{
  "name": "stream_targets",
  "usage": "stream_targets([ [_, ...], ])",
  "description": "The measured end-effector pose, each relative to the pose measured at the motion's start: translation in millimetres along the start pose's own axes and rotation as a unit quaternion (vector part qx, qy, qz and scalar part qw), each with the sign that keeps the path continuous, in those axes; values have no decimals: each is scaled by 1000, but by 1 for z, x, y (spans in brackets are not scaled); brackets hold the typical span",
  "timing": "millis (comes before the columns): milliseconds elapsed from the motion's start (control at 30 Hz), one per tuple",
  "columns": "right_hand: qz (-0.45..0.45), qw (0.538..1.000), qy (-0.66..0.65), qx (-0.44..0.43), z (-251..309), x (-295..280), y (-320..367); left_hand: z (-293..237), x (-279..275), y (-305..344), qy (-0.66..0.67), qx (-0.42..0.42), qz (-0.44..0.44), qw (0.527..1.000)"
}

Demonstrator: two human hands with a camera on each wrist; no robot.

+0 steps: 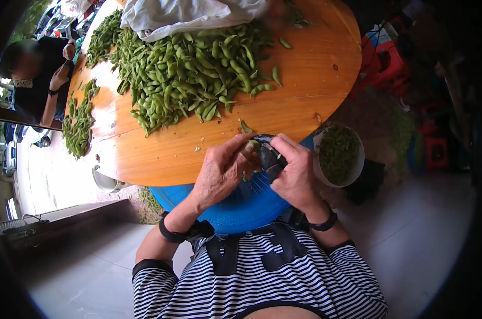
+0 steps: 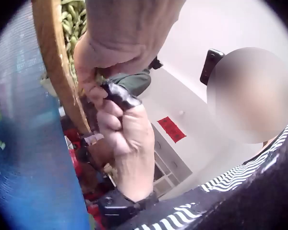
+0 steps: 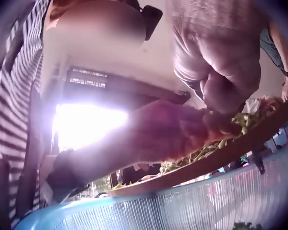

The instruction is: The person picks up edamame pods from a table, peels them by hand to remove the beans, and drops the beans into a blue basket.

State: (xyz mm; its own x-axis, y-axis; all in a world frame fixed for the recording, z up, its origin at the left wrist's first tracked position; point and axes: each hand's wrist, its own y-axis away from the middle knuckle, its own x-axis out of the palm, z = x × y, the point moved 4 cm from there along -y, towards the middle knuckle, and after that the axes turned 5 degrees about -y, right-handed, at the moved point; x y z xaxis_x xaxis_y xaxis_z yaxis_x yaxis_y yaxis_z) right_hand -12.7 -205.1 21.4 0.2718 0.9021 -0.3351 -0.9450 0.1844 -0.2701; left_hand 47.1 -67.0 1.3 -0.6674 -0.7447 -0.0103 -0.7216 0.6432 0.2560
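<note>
- Nearest me I saw the wearer's striped shirt (image 1: 262,266), with a black strap (image 1: 326,222) round the right wrist.
- The left hand (image 1: 222,167) pinched a green pod (image 1: 255,143) between thumb and fingers.
- The right hand (image 1: 296,169) met it there, its fingers curled in and a black wrap (image 1: 272,160) by the thumb; I could not tell whether it gripped the pod too.
- That pod was between the two hands, above a blue basket (image 1: 235,215) tucked at the table's edge.
- Just past the hands, a loose bean (image 1: 246,126) lay on the wooden table (image 1: 310,90).
- To the right, I made out a white bucket (image 1: 360,166) of greens on the floor.
- Farther over the table spread a big pile of pods (image 1: 188,80), a white cloth (image 1: 193,16) over its far side.
- At far left, another person (image 1: 36,80) sat by a smaller heap (image 1: 80,122).
</note>
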Motion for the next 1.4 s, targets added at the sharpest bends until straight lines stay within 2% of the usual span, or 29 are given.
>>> stream_targets([
  [33,1,1000,-1,1,1,5,3,5,5,0,0,-1,-1,1000],
  [100,-39,997,69,-19,3,11,9,12,10,-1,102,8,-52,993],
  [167,-46,995,84,-39,2,16,13,16,16,1,121,2,-66,990],
  [233,-52,993,97,-47,5,16,13,26,21,-3,279,39,-71,957],
  [267,-52,993,98,-47,6,16,14,28,22,-3,279,39,-70,957],
  [333,-55,990,111,-64,11,16,14,22,27,-4,389,2,-57,919],
  [467,-71,990,89,-81,6,6,11,23,22,-3,362,-6,-70,930],
  [533,14,998,-53,-11,4,-4,3,24,14,0,312,-15,-5,950],
  [567,50,968,-182,167,-10,-5,7,20,7,1,312,-15,-4,950],
  [600,88,912,-334,222,-20,-7,10,13,3,3,260,-33,25,965],
  [633,123,828,-476,271,-29,-6,11,9,-1,4,209,-52,52,975],
  [667,124,827,-476,271,-34,-8,11,11,-5,3,188,-76,68,977],
  [733,157,757,-577,263,-37,-5,9,10,-8,3,180,-60,77,979],
  [767,158,757,-578,262,-39,-2,9,10,-8,3,172,-45,87,980],
  [833,120,801,-555,190,-39,-3,7,14,-5,2,188,-26,63,980],
  [867,119,801,-555,189,-34,-4,7,15,-4,1,204,-6,42,978],
  [933,47,924,-321,205,-27,-16,5,19,-2,0,240,-23,17,970],
  [967,47,924,-320,206,-29,-14,5,22,-1,0,275,-40,-9,961],
  [1000,27,975,-206,84,-25,-15,1,23,0,0,290,-27,-8,957],
  [1033,6,995,-85,-41,-15,-13,-2,23,3,0,290,-27,-8,956],
  [1067,4,997,-73,35,-11,-12,1,22,5,0,306,-17,-14,952],
  [1200,-28,999,-19,-3,-8,-11,3,18,12,-1,344,-5,-49,938],
  [1333,-19,999,-42,10,-1,-10,3,24,13,-2,362,-7,-62,930],
  [1400,-26,999,14,-13,3,-10,4,25,14,-3,397,8,-48,917],
])
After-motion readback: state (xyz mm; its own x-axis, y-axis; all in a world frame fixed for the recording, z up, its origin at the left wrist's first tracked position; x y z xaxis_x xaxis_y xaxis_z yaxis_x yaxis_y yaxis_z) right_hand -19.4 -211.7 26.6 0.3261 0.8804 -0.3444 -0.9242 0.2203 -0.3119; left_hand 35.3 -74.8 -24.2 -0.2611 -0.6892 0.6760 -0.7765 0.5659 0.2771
